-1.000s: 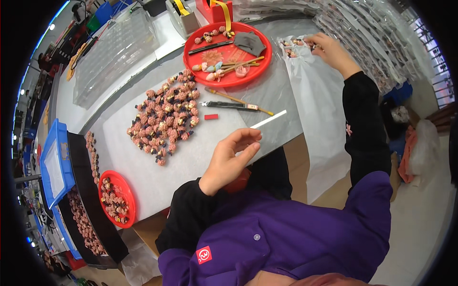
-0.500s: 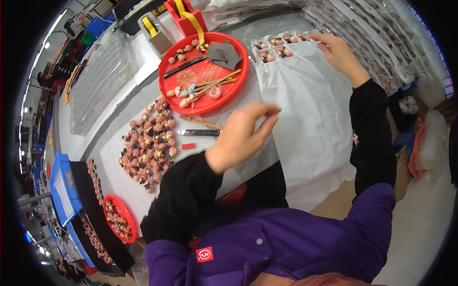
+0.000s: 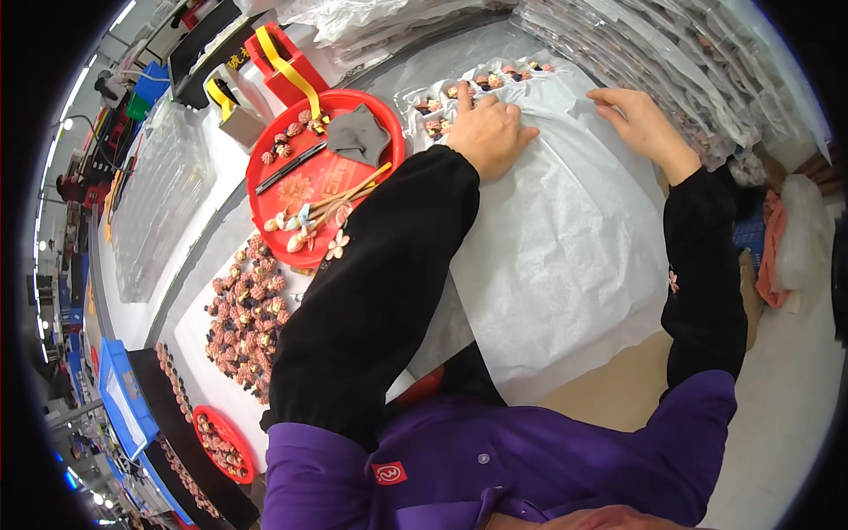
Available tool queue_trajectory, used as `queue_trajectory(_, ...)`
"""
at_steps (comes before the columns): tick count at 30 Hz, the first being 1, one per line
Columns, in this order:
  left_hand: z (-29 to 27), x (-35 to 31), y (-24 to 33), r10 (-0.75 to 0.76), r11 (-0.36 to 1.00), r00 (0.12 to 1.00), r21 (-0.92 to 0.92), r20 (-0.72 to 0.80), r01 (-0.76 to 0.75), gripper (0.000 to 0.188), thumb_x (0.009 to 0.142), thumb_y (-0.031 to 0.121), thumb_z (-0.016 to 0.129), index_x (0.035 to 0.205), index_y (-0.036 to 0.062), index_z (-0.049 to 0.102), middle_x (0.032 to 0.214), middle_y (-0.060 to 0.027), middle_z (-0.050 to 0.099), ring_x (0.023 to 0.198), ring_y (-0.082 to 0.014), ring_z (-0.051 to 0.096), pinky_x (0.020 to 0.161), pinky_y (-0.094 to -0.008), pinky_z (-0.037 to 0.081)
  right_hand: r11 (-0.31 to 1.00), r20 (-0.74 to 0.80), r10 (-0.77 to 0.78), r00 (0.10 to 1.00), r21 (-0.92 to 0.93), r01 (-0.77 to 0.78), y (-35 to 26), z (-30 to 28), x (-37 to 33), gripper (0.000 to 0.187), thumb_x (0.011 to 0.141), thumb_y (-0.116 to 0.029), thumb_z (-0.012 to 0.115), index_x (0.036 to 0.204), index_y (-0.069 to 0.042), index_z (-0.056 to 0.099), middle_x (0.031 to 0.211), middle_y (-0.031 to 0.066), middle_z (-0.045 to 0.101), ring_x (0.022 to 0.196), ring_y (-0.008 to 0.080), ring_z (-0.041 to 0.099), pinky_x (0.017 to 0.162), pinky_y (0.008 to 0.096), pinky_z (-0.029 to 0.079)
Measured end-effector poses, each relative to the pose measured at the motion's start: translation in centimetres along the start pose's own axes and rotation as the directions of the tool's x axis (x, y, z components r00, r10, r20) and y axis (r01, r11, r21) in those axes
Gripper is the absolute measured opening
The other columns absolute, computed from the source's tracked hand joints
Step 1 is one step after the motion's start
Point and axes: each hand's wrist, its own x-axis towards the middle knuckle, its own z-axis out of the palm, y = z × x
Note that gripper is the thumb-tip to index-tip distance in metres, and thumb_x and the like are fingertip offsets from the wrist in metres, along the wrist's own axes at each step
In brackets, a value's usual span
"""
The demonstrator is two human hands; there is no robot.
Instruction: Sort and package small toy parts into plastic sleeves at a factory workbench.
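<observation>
My left hand (image 3: 490, 132) is at the far end of a white paper sheet (image 3: 565, 230), over small pink and dark flower-like pieces (image 3: 488, 82) that sit in pockets of a tray. Its index finger stretches out onto one piece, the thumb points off to the right and the other fingers bend. Whether that fingertip holds the piece cannot be told. Farther right, my right hand (image 3: 640, 128) hovers by the sheet's right edge, fingers stretched to the left and a little apart, with nothing visible in them. The sheet covers the nearer part of the tray.
Left of the sheet is a round red tray (image 3: 262, 208) with thin sticks, a black pen and a grey cloth (image 3: 358, 134). A heap of pink pieces (image 3: 247, 318) lies nearer. Yellow-tape dispensers (image 3: 281, 71) stand behind. Stacked plastic-wrapped trays (image 3: 654, 62) rise at the far right.
My left hand has moved forward from above the table onto the pieces at the sheet's far end. My right hand has come away from the sheet's far corner. The view has shifted slightly.
</observation>
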Motion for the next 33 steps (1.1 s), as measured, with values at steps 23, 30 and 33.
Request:
queue_trajectory(23,-6.2,0.2,-5.2,-0.269,0.896,0.905,-0.431,-0.330,0.109,0.022,0.076,0.004,0.045,0.086,0.0007,0.064,0.084,-0.0187,0.063,0.084,-0.0363,0.058,0.076,-0.0393,0.046,0.883,-0.143,-0.194,0.970,-0.457,0.109,0.3,5.7,5.0,0.032,0.091,-0.020,0.043,0.118,-0.004,0.049,0.099,0.0155,0.059,0.097,0.0304,0.053,0.089,0.0396,0.037)
queue_trajectory(30,-8.9,-7.9,-4.2,-0.219,0.927,0.920,-0.362,-0.324,0.093,0.017,0.074,-0.001,0.048,0.083,-0.0001,0.062,0.079,-0.0178,0.061,0.080,-0.0354,0.057,0.072,-0.0411,0.044,0.884,-0.082,-0.462,0.883,0.030,0.466,-8.4,8.2,4.7,0.026,0.086,-0.014,0.049,0.107,-0.001,0.057,0.108,0.0132,0.058,0.102,0.0288,0.053,0.087,0.0347,0.043)
queue_trajectory(33,-10.8,-12.6,-2.9,-0.214,0.927,0.923,-0.365,-0.321,0.088,0.017,0.075,-0.001,0.049,0.086,0.0007,0.061,0.083,-0.0160,0.060,0.082,-0.0336,0.055,0.074,-0.0391,0.043,0.915,-0.020,-0.403,0.915,0.006,0.403,-8.9,9.5,4.6,0.031,0.088,-0.023,0.050,0.108,0.000,0.057,0.114,0.0131,0.056,0.108,0.0284,0.050,0.092,0.0341,0.039)
